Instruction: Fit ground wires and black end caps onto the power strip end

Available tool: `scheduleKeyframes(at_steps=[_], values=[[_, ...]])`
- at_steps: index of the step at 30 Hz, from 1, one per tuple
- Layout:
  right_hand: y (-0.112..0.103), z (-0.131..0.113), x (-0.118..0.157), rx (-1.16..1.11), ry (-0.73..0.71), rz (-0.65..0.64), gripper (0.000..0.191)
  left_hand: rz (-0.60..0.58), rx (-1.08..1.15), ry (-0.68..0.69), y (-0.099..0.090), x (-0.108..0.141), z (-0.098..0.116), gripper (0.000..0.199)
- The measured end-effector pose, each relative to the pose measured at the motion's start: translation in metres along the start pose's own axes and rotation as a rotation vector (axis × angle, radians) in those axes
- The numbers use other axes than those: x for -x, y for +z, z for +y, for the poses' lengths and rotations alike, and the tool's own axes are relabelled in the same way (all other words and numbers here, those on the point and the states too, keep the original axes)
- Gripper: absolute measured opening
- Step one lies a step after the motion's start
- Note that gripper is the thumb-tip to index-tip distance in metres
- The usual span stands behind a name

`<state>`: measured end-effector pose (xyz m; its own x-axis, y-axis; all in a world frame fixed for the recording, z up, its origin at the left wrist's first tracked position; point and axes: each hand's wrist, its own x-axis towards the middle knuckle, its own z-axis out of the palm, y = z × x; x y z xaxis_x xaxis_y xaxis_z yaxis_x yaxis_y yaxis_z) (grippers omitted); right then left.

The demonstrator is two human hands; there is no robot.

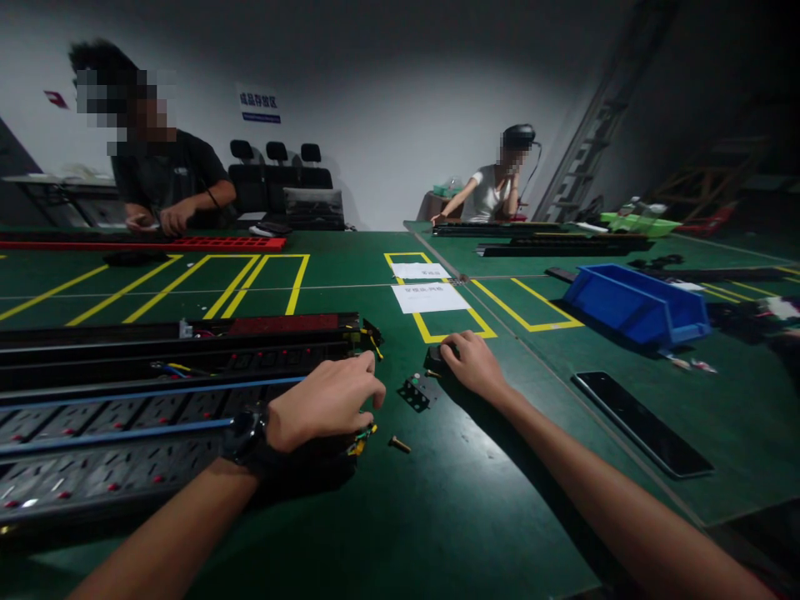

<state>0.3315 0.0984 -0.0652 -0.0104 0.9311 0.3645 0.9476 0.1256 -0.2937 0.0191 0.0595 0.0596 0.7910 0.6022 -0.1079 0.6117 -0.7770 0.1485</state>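
My left hand is over the right-hand ends of the black power strips, its fingers loosely bent and apart, with nothing visible in them. Short coloured wires stick out of the strip end beneath it. My right hand has its fingers closed on a small black block-shaped part on the green table. Close to that part lie small black perforated plates, and a brass-coloured screw is nearer to me. Part of the black block is hidden under my fingers.
A blue bin and a phone are to the right. Paper labels lie ahead among yellow tape outlines. Across the table, one person works by a red rail; another person is near black rails.
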Motion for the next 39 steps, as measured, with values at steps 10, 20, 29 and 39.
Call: scheduleKeyframes(at_steps=[10, 20, 29, 39], values=[[-0.001, -0.002, 0.001, -0.005, 0.007, 0.004, 0.031, 0.042, -0.04, 0.033, 0.01, -0.006, 0.001, 0.013], [-0.002, -0.002, 0.0, 0.002, 0.014, -0.003, 0.031, 0.177, 0.228, -0.033, -0.001, -0.01, -0.017, 0.018], [-0.002, -0.002, 0.0, -0.006, 0.011, 0.004, 0.031, 0.17, 0.297, -0.02, 0.003, -0.011, -0.016, 0.02], [-0.015, -0.017, 0.003, 0.02, 0.029, 0.116, 0.024, 0.051, 0.328, 0.106, -0.003, -0.005, 0.02, 0.006]])
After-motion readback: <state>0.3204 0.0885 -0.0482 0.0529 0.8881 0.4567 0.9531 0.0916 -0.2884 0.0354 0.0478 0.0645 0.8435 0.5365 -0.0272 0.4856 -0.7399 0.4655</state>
